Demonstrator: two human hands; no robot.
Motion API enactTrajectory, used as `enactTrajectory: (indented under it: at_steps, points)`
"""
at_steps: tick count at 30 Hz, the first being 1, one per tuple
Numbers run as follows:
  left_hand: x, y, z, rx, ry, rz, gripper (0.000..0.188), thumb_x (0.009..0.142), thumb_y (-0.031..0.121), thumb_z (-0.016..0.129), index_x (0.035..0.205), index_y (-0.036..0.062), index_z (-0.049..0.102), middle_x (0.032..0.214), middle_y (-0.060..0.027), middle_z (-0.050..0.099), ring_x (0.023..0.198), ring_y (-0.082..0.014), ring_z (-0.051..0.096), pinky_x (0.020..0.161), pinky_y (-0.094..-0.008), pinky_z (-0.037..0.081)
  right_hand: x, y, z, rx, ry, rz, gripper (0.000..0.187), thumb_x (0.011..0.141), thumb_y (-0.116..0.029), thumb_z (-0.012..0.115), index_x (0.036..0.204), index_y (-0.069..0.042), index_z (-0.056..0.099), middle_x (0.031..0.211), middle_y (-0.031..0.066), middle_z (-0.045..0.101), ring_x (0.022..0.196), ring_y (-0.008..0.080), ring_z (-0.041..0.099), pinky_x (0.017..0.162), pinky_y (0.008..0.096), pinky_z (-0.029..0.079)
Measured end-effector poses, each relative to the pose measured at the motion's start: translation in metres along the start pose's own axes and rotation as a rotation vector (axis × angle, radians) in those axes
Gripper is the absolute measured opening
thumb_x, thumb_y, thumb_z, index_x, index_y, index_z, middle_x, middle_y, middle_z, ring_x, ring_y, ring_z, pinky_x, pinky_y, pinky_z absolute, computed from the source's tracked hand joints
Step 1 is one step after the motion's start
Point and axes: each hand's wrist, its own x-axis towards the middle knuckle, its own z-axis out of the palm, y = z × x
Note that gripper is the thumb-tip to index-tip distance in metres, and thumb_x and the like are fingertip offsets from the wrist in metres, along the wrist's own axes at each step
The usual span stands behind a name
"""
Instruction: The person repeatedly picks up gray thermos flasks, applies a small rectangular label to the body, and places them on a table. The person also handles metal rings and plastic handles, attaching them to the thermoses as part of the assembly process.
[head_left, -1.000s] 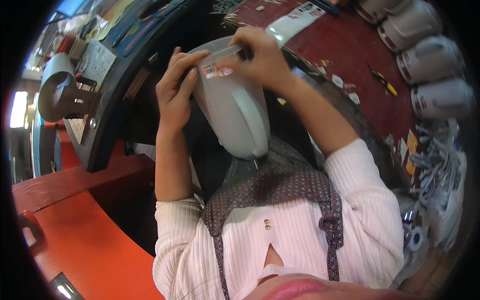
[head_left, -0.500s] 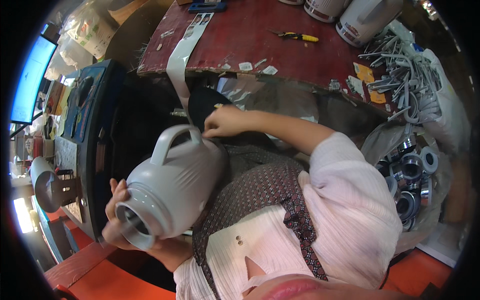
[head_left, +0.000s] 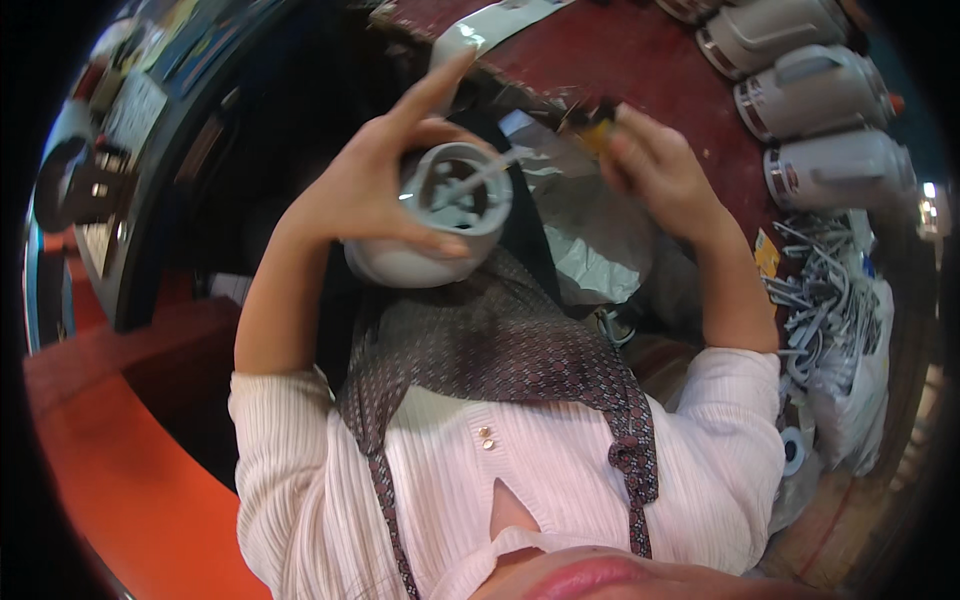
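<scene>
On my lap stands a grey plastic jug body (head_left: 425, 265), its round mouth facing up. My left hand (head_left: 375, 175) is closed round its neck, thumb on the near side, index finger stretched away. Inside the mouth are pale parts I cannot make out, and a pale thin piece (head_left: 487, 172) sticks out over the rim to the right. My right hand (head_left: 660, 165) is up over the table's near edge, closed on small pliers with yellow and black handles (head_left: 597, 130), which are smeared by motion.
Several grey jugs (head_left: 840, 170) lie or stand at the right of the red table (head_left: 640, 60). A bag of grey handles (head_left: 820, 300) is beside it. A shiny label strip (head_left: 480, 30) hangs over the table's edge. A dark cabinet (head_left: 185, 170) stands at left.
The jug has turned from lying on its side to mouth-up. My left hand has shifted up with its neck. My right hand has left the jug's far end and taken the pliers from the table.
</scene>
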Motion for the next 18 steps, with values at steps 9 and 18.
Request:
enactTrajectory:
  at_steps: [9, 18]
  points:
    - [0.000, 0.006, -0.003, -0.071, -0.230, 0.055, 0.142, 0.050, 0.030, 0.097, 0.161, 0.0126, 0.009, 0.107, -0.0160, 0.071, 0.104, -0.0268, 0.070, 0.101, -0.0404, 0.049, 0.018, -0.090, 0.021, -1.340, -0.078, -1.063, 0.021, 0.081, -0.023, 0.067, 0.102, -0.017, 0.065, 0.071, -0.0027, 0.052, 0.059, 0.0132, 0.058, 0.052, 0.0279, 0.045]
    - [-0.011, 0.015, -0.003, -0.142, -0.281, 0.026, 0.137, 0.051, 0.027, 0.096, 0.161, 0.0174, 0.015, 0.110, -0.0146, 0.071, 0.104, -0.0244, 0.068, 0.098, -0.0391, 0.051, 0.015, -0.109, 0.032, -1.478, -0.118, -1.191, 0.023, 0.079, -0.025, 0.065, 0.101, -0.018, 0.064, 0.070, -0.0042, 0.047, 0.059, 0.0099, 0.053, 0.051, 0.0250, 0.040]
